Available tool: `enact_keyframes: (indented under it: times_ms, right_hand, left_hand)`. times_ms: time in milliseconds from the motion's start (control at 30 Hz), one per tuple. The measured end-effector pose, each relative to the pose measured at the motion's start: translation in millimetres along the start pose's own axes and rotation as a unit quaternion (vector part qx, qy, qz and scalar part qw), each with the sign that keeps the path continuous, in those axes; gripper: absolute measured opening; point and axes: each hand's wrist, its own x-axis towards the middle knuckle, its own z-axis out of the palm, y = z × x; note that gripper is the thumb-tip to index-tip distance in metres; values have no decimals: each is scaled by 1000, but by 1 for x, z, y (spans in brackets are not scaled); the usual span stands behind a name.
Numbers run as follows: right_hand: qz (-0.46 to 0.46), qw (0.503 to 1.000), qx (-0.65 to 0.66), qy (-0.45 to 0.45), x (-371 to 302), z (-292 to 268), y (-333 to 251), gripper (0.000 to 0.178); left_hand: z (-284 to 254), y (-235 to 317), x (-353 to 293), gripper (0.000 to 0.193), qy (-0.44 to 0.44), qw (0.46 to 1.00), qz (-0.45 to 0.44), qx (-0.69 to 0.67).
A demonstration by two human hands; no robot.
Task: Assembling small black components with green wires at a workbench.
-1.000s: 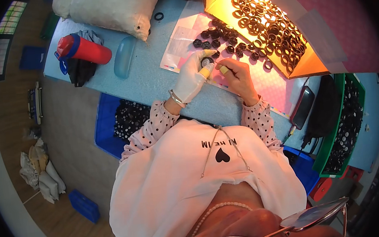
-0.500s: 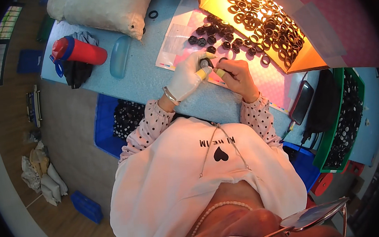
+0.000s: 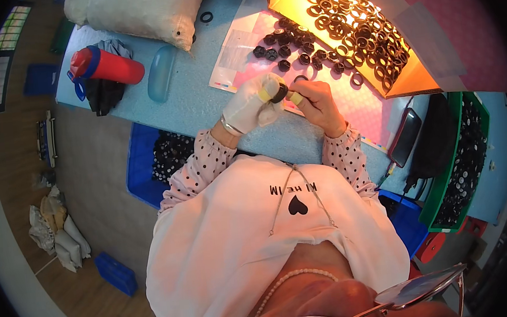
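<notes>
My left hand, in a white glove with yellow fingertip covers, grips a small black round part between thumb and fingers. My right hand is bare apart from a yellow cover on the thumb. Its fingers are pinched together right beside the part, and whatever they hold is too small to make out. Just above the right fingers a black ring shows in part; I cannot tell whether it is held or lies on the sheet. Beyond both hands several black round parts lie on a pink sheet.
A lit cardboard box with many black rings stands at the far right. Green bin, phone and black cloth are to the right. Leftward are a red bottle, blue translucent case, stuffed sack and blue bin.
My left hand has turned over, so its fingers now wrap the black part and its grey face no longer shows. The right hand stays close beside it.
</notes>
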Motion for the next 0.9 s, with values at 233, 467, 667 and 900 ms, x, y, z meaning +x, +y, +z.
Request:
enact_keyframes:
  times_ms: [233, 467, 667, 900]
  right_hand:
    - [-4, 996, -74, -56, -9, 10, 2, 6]
    - [87, 994, -68, 24, -8, 18, -1, 11]
    - [45, 993, -106, 28, -9, 20, 3, 5]
    - [22, 995, -101, 15, -7, 19, 6, 4]
  left_hand:
    - [-10, -8, 7, 37, 45, 999, 24, -12]
    - [-7, -12, 0, 33, 116, 991, -32, -55]
    - [-5, -19, 4, 33, 109, 970, -48, -213]
    - [2, -4, -2, 34, 136, 982, -49, -122]
